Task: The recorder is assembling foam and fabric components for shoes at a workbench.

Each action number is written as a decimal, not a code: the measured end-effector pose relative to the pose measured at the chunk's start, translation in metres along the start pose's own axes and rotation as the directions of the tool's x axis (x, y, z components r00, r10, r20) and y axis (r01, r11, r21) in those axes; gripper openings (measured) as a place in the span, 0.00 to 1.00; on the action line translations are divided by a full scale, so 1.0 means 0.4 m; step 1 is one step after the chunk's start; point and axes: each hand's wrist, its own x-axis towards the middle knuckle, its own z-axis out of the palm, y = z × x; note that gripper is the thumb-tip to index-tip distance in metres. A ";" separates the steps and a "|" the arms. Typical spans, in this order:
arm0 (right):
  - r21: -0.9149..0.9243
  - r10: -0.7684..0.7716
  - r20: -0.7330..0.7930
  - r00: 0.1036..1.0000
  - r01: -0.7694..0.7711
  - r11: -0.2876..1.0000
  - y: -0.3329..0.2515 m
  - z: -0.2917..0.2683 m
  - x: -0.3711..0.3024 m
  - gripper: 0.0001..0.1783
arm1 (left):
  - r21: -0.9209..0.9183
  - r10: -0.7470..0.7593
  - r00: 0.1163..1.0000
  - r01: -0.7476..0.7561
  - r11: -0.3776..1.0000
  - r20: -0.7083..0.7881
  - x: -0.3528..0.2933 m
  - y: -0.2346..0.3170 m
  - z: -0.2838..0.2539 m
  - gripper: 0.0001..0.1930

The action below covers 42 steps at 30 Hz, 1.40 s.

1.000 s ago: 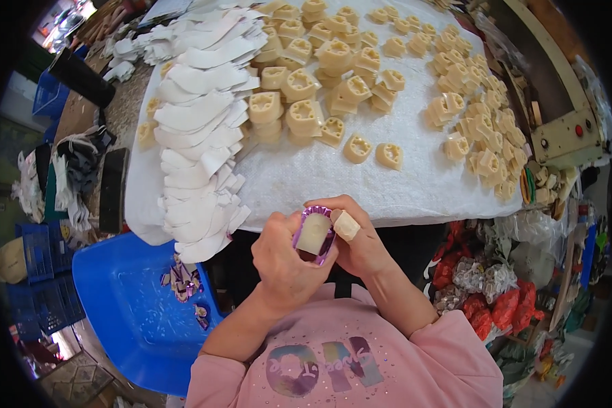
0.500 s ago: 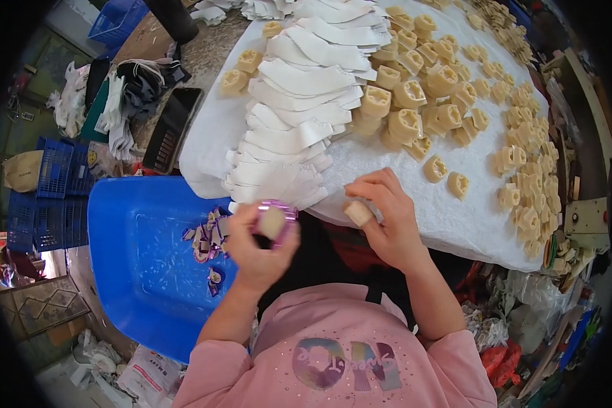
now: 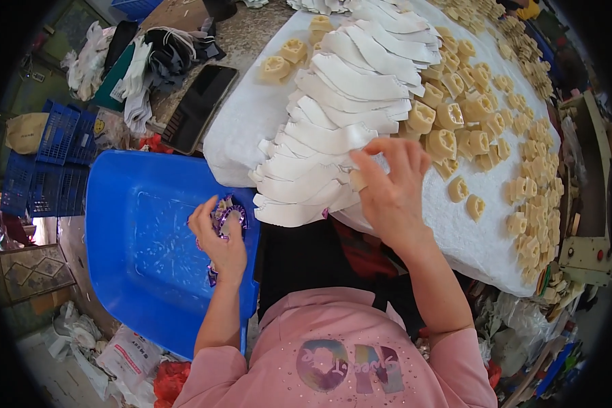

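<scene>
Over the blue tub, my left hand has its fingers apart around a shiny purple-rimmed piece. That piece lies close to the fingertips, among other purple scraps partly hidden by the hand. My right hand is above the row of overlapping white strips, fingers bent and thumb and forefinger apart. A small beige piece shows at the right thumb; whether it is worn or held is unclear. Motion blurs this hand slightly. Several beige moulded pieces lie just right of the strips.
White cloth covers the worktable. More beige pieces pile along its right side. A dark phone-like object, gloves and blue crates are on the left. A pale metal machine part stands at the right edge.
My left hand has moved left and slightly down, over the tub, carrying the purple-rimmed piece, and its fingers have spread. My right hand has moved up onto the white strips. The view has shifted.
</scene>
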 end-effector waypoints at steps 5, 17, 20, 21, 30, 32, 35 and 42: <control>-0.128 -0.056 0.018 0.998 0.058 0.990 0.014 0.003 0.049 0.16 | -0.245 0.420 0.895 -0.378 0.893 0.149 0.066 0.173 0.026 0.15; 0.097 0.077 0.156 0.985 -0.093 0.991 0.032 -0.033 0.088 0.14 | -0.358 0.610 0.755 -0.516 0.778 0.238 0.064 0.270 0.139 0.18; 0.028 -0.026 0.118 0.993 0.023 0.999 0.031 -0.019 0.071 0.15 | -0.378 0.571 0.778 -0.461 0.803 0.262 0.068 0.271 0.135 0.19; -0.057 -0.088 0.103 0.991 0.094 0.994 0.027 -0.008 0.065 0.15 | -0.391 0.575 0.782 -0.464 0.795 0.240 0.070 0.270 0.136 0.16; 0.171 0.074 0.087 0.993 -0.088 0.981 0.024 -0.009 0.085 0.16 | -0.378 0.600 0.767 -0.498 0.780 0.229 0.064 0.253 0.149 0.17; 0.277 0.138 0.097 0.986 -0.159 0.947 0.013 -0.047 0.105 0.15 | -0.373 0.600 0.767 -0.501 0.781 0.227 0.063 0.251 0.145 0.17; 0.387 0.143 0.013 0.990 -0.137 0.912 0.022 -0.064 0.101 0.15 | -0.400 0.574 0.784 -0.460 0.793 0.237 0.066 0.255 0.129 0.17; 0.163 -0.095 -0.145 0.985 0.118 0.980 0.023 -0.116 -0.042 0.13 | -0.703 0.477 0.721 0.020 0.711 0.503 0.022 0.317 0.105 0.23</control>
